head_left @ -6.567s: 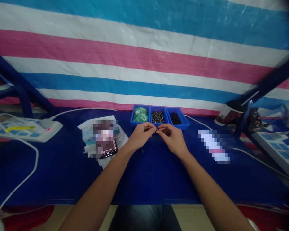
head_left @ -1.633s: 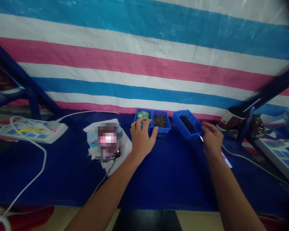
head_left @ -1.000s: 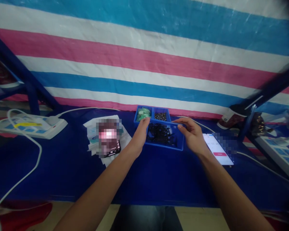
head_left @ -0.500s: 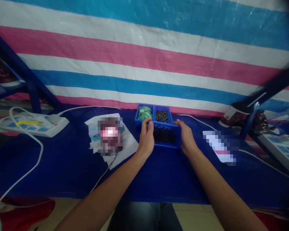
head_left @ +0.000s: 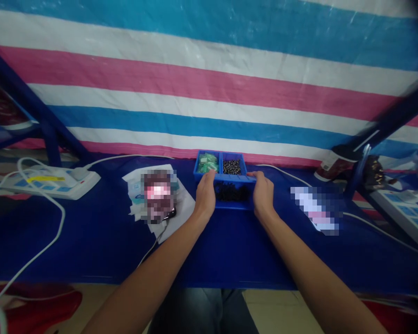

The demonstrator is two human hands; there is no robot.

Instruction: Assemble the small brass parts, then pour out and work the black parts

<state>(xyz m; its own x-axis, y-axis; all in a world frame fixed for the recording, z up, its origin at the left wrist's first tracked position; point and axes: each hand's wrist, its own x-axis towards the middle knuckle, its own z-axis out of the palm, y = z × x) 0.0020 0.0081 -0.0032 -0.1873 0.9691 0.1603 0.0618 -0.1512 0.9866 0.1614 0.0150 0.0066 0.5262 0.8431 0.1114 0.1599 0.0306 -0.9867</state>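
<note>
Head-worn view, facing forward and down, table [head_left: 235, 250] below, striped sheet [head_left: 209, 93] beyond

Your black-parts bin [head_left: 234, 177], which stood to the right of the metal-parts bin [head_left: 231, 157] 6.6 seconds ago and was skewed out on that side 1.6 seconds ago, is now directly in front of it. Your left hand [head_left: 205, 192], spread just left of the metal-parts bin 1.6 seconds ago, now grips the black-parts bin's left end; your right hand [head_left: 264, 191] has come in from well right to wrap its right end. The black parts [head_left: 230, 191], spread broadly a second ago, now show as a narrower dark band.
</note>
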